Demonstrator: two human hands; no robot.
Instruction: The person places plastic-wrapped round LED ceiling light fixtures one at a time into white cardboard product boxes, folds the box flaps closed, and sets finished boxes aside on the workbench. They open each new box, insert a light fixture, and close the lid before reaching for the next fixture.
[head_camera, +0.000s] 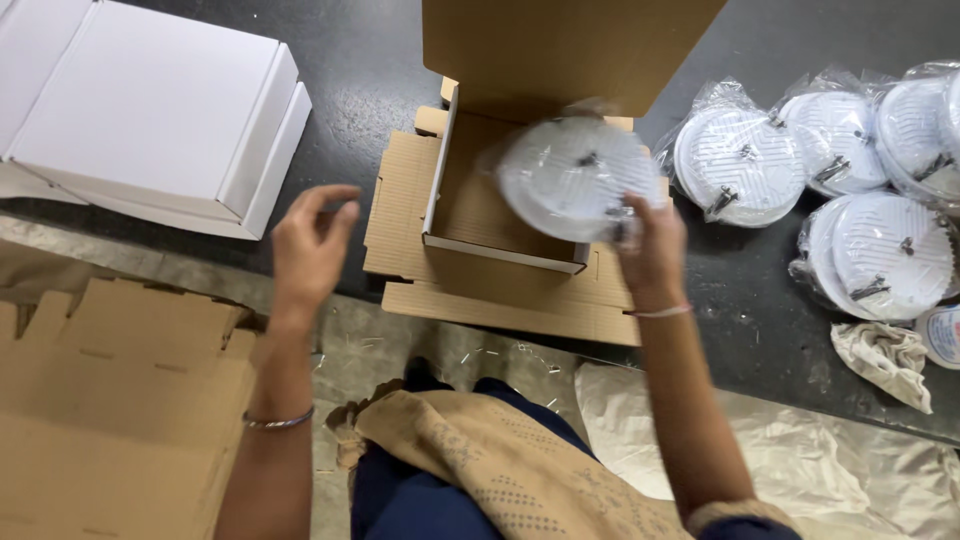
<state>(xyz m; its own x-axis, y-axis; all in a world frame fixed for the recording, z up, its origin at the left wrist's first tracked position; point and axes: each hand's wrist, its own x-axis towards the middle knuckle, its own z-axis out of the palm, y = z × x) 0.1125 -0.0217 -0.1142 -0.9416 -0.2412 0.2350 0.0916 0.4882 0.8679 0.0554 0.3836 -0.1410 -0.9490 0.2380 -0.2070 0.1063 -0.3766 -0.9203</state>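
The right hand (652, 245) pinched the bagged round light fixture (572, 175) at its five-o'clock rim; it looked light, rigid, slippery in plastic. The left hand (308, 245) hovered half-curled, empty, beside the open carton (480, 215).

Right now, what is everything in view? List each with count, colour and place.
open carton: one, brown inside, white rim, table centre
wrapped round lamp: one, white in clear plastic, over the carton, in the right hand's grip
bagged round lamps: at least four, white, table right
closed boxes: at least one, white, table top left
flat cardboard: stack, brown, bottom left
cloth: one, off-white, right edge
table: one, dark
left hand: empty, fingers curled
right hand: holds the lamp
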